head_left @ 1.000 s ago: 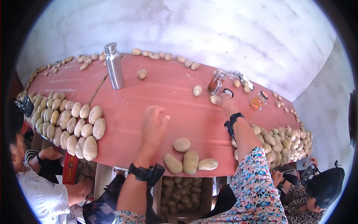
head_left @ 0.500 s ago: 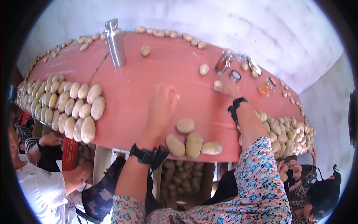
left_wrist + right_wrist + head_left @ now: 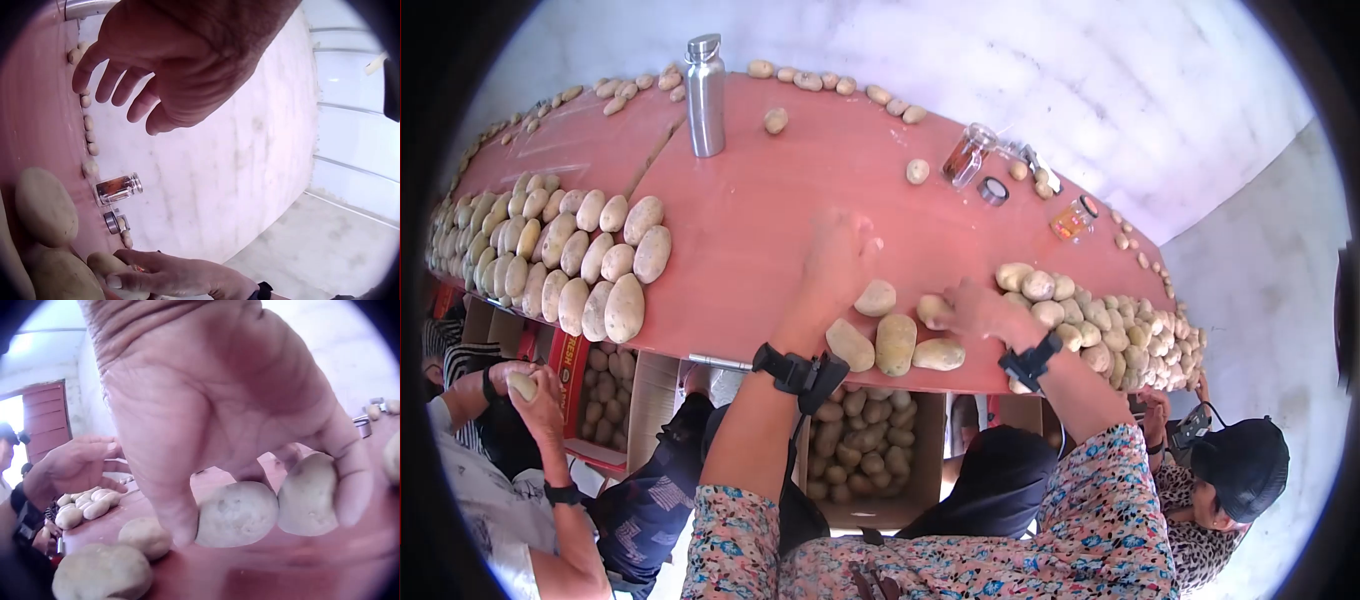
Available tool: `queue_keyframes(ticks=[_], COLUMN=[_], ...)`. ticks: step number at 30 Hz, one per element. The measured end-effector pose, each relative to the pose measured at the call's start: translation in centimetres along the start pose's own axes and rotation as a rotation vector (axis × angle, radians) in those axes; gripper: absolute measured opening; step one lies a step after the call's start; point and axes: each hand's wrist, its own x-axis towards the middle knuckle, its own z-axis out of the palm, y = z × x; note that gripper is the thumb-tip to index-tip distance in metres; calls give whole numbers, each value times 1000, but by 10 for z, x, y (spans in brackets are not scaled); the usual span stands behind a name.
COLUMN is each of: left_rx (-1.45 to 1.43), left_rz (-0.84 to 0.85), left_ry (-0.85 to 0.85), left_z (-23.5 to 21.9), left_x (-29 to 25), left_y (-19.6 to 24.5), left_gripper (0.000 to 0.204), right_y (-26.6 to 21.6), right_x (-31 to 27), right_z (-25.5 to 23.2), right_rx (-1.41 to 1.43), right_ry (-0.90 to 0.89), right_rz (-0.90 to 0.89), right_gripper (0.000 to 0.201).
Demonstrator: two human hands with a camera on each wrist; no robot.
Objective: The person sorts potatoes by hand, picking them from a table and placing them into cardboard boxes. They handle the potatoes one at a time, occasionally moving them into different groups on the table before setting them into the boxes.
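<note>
My right hand [image 3: 985, 312] grips two potatoes side by side. In the right wrist view the thumb is against one potato [image 3: 237, 514] and a finger curls along the outer side of the other potato [image 3: 308, 495]. Left of this hand lies a small group of potatoes: a rounder one [image 3: 875, 298], a long upright one [image 3: 896, 345], a slanted one [image 3: 850, 345] and a sideways one [image 3: 939, 353]. Above the table behind that group, my left hand [image 3: 837, 255] holds nothing. Its fingers are loosely bent and spread in the left wrist view.
Neat potato rows [image 3: 560, 250] cover the table's left side, and a potato pile [image 3: 1110, 335] its right. A steel bottle [image 3: 706, 100], glass jar [image 3: 968, 157], lid [image 3: 993, 191] and smaller jar [image 3: 1074, 217] stand farther back. Below the edge is a box of potatoes [image 3: 865, 440]. People sit at both sides.
My right hand has come back from near the glass jar to the front potato group, with potatoes in its grip. The left hand stays raised over the table. The head view has shifted.
</note>
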Motion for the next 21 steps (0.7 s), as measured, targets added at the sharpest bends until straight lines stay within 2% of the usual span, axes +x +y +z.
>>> queue_keyframes(ticks=[2,4,5,6,8,10,12,14,17,18,20,21], left_rx=[4,8,-15,-37,-28,-9,-30,-25,-36,-46,4,21], left_rz=[3,1,-25,-51,-36,-24,-82,-42,-10,-17,-27,-25], left_ry=[5,1,-25,-51,-26,-2,4,45,75,80,103,107], left_z=[0,-2,-4,-6,-7,-10,-13,-11,-8,-9,-8,-7], left_x=[-5,-8,-9,-9,-10,-10,-8,-3,5,8,13,15], left_y=[4,9,11,13,12,12,14,4,-6,-9,-15,-19], left_gripper=[28,28,28,28,28,28,27,27,27,28,28,28], right_y=[-1,-10,-15,0,42,36,33,36,41,45,55,63], right_x=[-3,-14,-21,-10,21,31,50,80,140,163,212,231], right_z=[-3,-23,-40,-40,-36,-71,-91,-97,-92,-88,-77,-73], right_rx=[30,257,239,233,107,144,187,245,218,225,174,188], right_ry=[-15,-174,-196,-190,118,164,213,391,459,464,394,390], right_rz=[-29,25,44,41,-136,-137,-147,-167,-99,-129,-31,-101], right_gripper=[51,47,46,46,41,38,36,33,34,34,37,38])
